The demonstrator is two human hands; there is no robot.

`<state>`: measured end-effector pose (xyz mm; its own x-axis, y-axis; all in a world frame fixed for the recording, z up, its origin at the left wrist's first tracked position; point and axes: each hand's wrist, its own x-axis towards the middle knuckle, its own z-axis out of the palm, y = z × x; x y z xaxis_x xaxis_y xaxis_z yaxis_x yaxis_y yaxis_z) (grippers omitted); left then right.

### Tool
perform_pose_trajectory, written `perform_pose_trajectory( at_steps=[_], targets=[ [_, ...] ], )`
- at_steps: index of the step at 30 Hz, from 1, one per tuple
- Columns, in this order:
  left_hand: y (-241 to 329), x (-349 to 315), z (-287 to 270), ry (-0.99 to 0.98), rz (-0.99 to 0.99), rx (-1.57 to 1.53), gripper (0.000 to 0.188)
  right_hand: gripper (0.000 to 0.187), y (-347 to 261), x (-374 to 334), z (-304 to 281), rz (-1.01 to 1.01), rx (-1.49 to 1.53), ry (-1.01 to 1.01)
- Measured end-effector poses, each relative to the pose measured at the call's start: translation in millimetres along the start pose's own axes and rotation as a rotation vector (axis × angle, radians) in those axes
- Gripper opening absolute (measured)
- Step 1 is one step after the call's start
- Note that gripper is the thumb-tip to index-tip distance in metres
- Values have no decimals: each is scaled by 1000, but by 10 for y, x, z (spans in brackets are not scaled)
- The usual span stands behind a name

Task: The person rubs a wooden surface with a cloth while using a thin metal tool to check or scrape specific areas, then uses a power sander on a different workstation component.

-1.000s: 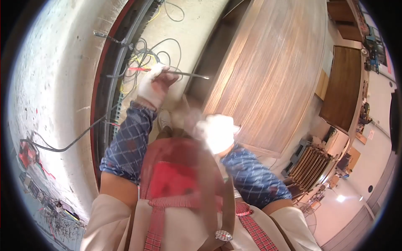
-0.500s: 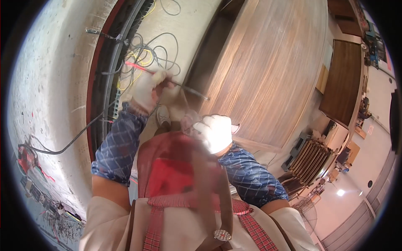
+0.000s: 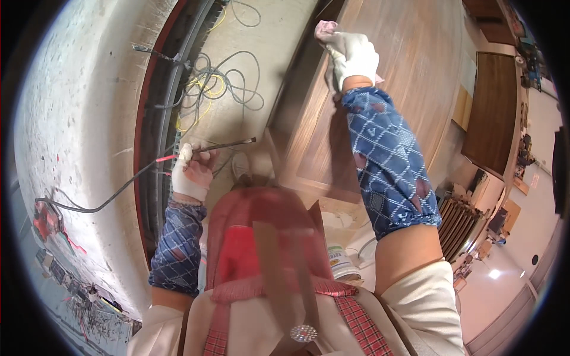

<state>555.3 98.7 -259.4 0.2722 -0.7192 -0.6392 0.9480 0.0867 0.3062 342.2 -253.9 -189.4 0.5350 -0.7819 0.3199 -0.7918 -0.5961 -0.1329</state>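
Observation:
My left hand, in a white glove with bare fingertips, is closed around a thin paintbrush with a red handle end and a dark flat tip pointing right. It is apart from the wood, over the gap on the left. Reached far forward, my gloved right hand grips a crumpled pinkish rag at the upper left edge of a large brown wooden panel. Part of the rag sticks out on the other side of the hand. The glove hides the fingers' exact hold.
Loose black and yellow cables lie on the floor between the panel and a dark metal track. A white bucket stands by my right side. More brown panels and a stack of slats are at the right.
My right hand has moved forward from in front of my body to the panel's far left edge with the rag. My left hand has drawn back and left, still holding the paintbrush.

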Motion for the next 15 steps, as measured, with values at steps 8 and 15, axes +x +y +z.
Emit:
perform_pose_trajectory(
  at_steps=[8,15],
  targets=[
    [26,-348,165,-8,-42,-35,23,11,-1249,-1689,-724,-281,205,-984],
    [-41,-452,780,81,-36,63,26,19,-761,-3481,-1096,-285,670,-839]
  ],
)
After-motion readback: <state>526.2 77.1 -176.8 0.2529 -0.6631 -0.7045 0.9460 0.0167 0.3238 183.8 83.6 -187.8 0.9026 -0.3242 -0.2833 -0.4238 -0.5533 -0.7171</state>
